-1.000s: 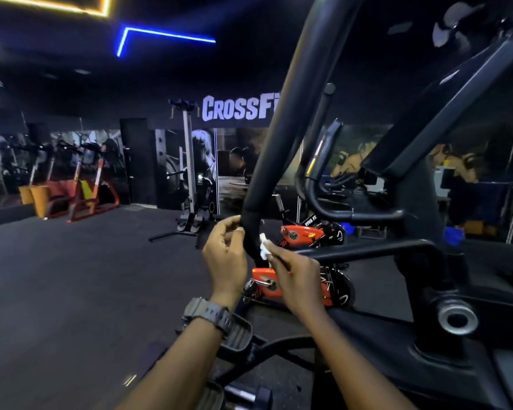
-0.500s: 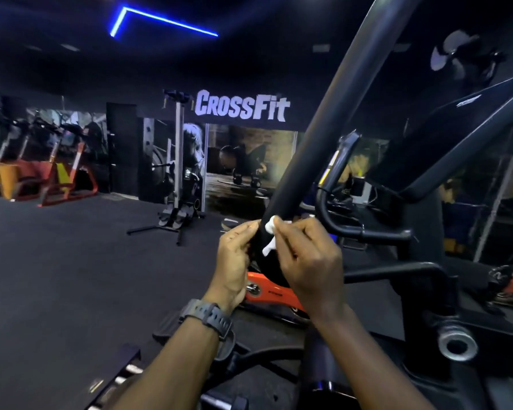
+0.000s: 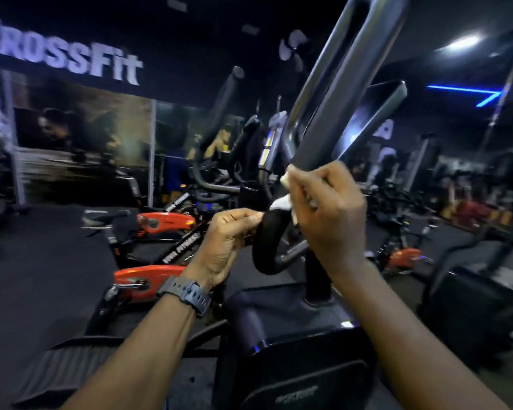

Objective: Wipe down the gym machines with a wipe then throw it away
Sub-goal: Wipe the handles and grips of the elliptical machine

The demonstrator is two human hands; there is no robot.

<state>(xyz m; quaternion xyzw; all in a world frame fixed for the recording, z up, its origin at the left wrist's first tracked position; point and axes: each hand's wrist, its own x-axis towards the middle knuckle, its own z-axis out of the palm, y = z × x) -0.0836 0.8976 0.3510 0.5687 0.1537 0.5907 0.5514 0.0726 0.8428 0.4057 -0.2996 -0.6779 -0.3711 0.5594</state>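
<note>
Higher up the handlebar (image 3: 317, 137) now, right hand (image 3: 329, 214) fingers clamp the wipe (image 3: 280, 202); left hand (image 3: 228, 241) fingers pinch at 9 o'clock

Both forearms are bare, with no sleeves showing. A dark grey wristwatch (image 3: 187, 292) with a ridged, holed strap circles the left wrist.

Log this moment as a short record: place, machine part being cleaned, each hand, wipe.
place: dim gym, CrossFit sign on the far wall
machine part: black handlebar of an exercise machine
right hand: closed on the white wipe, pressing it to the bar
left hand: fingertips on the curved bar end, wristwatch on that wrist
nearby: orange exercise bikes to the left
</note>
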